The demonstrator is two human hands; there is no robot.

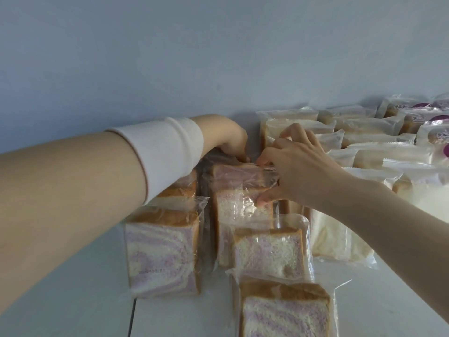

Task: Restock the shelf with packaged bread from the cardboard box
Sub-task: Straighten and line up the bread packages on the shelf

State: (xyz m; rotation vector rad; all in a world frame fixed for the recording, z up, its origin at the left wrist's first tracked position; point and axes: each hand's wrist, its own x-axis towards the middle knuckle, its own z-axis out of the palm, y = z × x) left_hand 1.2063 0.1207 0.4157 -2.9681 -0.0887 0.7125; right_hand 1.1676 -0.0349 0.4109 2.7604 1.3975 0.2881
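Note:
Several clear-wrapped packs of purple-swirl bread stand on the white shelf [73, 300]. Both hands are on the rearmost upright pack [239, 188]. My right hand [298, 166] pinches its wrapper along the top right edge, thumb on the front face. My left hand [228, 137], with a white wristband on the forearm, curls over the pack's far top corner; its fingertips are hidden behind the bread. Other packs stand in front: one at the left [162, 251], one in the middle [269, 251], one at the bottom [284, 312]. The cardboard box is out of view.
Rows of paler packaged bread [364, 142] fill the shelf to the right, and several with purple labels [427, 117] sit at the far right. A plain blue-grey wall [218, 57] backs the shelf. A seam in the shelf surface [132, 317] runs near the bottom.

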